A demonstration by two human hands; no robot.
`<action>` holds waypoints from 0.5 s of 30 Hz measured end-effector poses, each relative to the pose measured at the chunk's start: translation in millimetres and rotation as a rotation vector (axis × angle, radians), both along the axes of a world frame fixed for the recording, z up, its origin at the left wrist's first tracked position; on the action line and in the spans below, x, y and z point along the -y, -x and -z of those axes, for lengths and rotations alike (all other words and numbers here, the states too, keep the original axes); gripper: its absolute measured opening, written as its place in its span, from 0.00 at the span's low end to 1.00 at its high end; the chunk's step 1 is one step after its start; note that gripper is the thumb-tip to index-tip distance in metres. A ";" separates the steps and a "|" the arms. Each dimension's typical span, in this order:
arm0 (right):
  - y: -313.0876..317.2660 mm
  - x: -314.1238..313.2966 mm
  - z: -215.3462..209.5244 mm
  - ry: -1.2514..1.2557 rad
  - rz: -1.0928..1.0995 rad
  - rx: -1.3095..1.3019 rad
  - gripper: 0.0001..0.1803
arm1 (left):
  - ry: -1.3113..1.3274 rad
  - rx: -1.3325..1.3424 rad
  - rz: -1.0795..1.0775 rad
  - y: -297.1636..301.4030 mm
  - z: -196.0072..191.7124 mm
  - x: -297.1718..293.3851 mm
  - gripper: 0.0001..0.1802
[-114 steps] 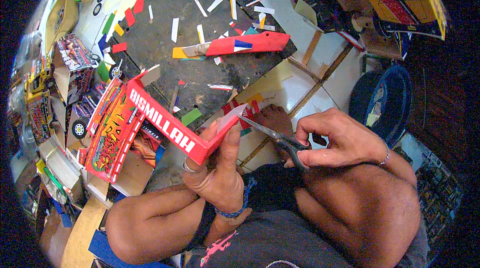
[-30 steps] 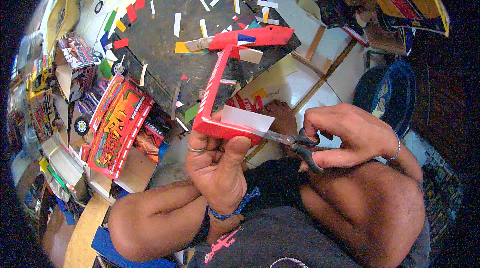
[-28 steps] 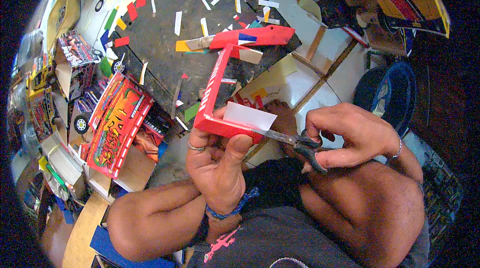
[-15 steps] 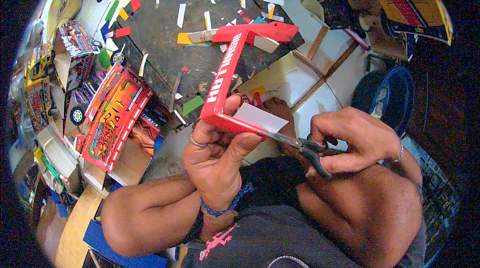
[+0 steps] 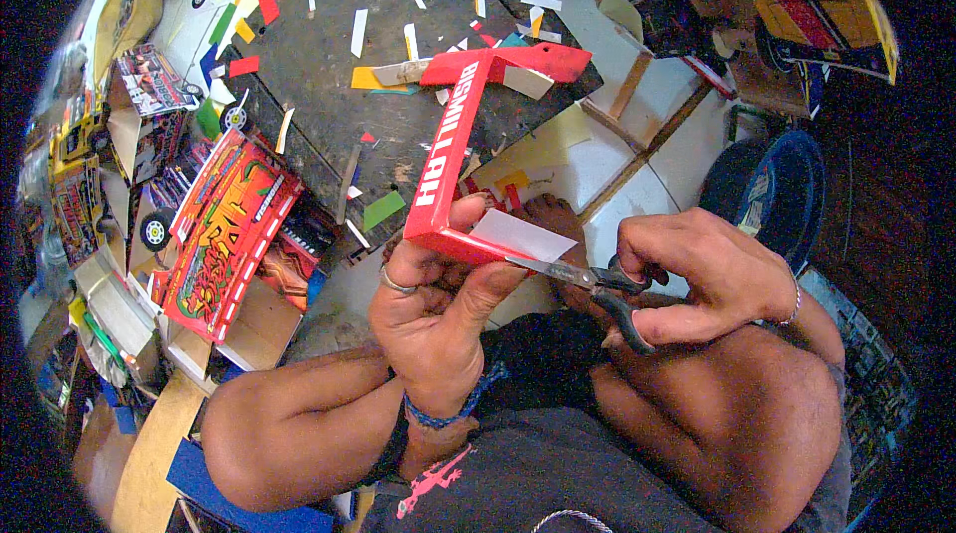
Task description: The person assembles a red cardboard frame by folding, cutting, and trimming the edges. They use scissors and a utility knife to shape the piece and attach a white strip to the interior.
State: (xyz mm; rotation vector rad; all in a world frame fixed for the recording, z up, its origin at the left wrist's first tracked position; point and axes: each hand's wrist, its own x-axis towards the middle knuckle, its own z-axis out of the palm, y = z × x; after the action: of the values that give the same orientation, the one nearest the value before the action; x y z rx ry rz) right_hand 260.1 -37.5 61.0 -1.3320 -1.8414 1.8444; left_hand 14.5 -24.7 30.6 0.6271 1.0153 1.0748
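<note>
My left hand [image 5: 438, 294] pinches the near end of a red bent frame piece [image 5: 451, 150] with white lettering, thumb on one side and fingers behind. A loose white-backed flap [image 5: 525, 235] stands out from this end, and another pale flap [image 5: 528, 82] shows at the far end. In my right hand [image 5: 697, 274] are scissors with dark handles [image 5: 625, 319], thumb and fingers in the loops. Their blades [image 5: 550, 269] reach the red edge beside my left thumb, below the white flap. The blade tips are partly hidden there.
Beyond the frame piece, a red-handled knife [image 5: 568, 65] lies on a dark board [image 5: 309, 65] strewn with paper scraps [image 5: 383, 211]. To the left stand a red decorated model panel [image 5: 234, 234] and small wheels [image 5: 157, 228]. A dark blue tub [image 5: 787, 185] sits at right.
The scissors have moved slightly left along the red edge, with the handles shifting a little. The frame piece and my left hand have barely shifted.
</note>
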 end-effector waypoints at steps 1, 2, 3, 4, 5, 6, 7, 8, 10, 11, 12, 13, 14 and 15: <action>-0.1 0.1 -0.1 0.015 0.005 -0.005 0.20 | -0.007 -0.018 0.004 0.1 -0.2 0.2 0.30; -0.7 0.2 -0.3 0.026 0.003 -0.006 0.20 | -0.012 -0.022 0.003 0.3 -0.2 0.2 0.30; -1.0 0.4 -0.2 0.017 -0.001 -0.005 0.20 | -0.017 -0.017 0.002 0.6 -0.2 0.2 0.30; -0.7 0.6 0.5 0.027 0.002 -0.006 0.20 | -0.022 -0.023 0.006 0.8 -0.1 0.0 0.30; -0.2 0.8 1.6 0.019 0.002 -0.005 0.20 | -0.027 -0.019 0.009 1.2 0.1 0.0 0.30; 0.1 1.0 2.3 0.012 0.002 -0.005 0.20 | -0.028 -0.008 0.008 1.5 0.4 -0.1 0.30; -0.4 1.0 2.6 0.007 -0.004 -0.010 0.21 | -0.032 -0.018 0.013 1.8 0.7 -0.2 0.30; -1.4 0.5 2.8 0.002 -0.010 -0.015 0.21 | -0.033 -0.020 0.014 1.9 1.4 -0.3 0.30; -2.7 0.2 2.2 0.006 -0.017 -0.017 0.21 | -0.034 -0.019 0.027 2.3 2.2 -0.3 0.30; -3.4 0.1 1.4 0.016 -0.018 -0.015 0.21 | -0.033 -0.015 0.039 2.4 2.4 -0.2 0.31; -3.5 0.0 1.1 0.008 -0.022 -0.014 0.21 | -0.037 -0.014 0.048 2.6 2.6 -0.2 0.31; -3.2 -0.2 1.2 0.005 -0.017 -0.021 0.22 | -0.041 -0.012 0.057 2.7 2.6 -0.1 0.31; -2.3 -0.4 1.8 -0.015 -0.014 -0.028 0.23 | -0.050 -0.012 0.063 2.8 2.6 -0.2 0.31; -1.7 -0.5 2.1 -0.035 -0.011 -0.036 0.23 | -0.063 0.002 0.068 2.8 2.4 0.0 0.31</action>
State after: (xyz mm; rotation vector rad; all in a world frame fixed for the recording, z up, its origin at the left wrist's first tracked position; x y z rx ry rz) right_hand 261.7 -37.0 58.8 -1.2710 -1.8580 1.8212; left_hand 11.7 -24.6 28.3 0.7069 0.9552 1.0501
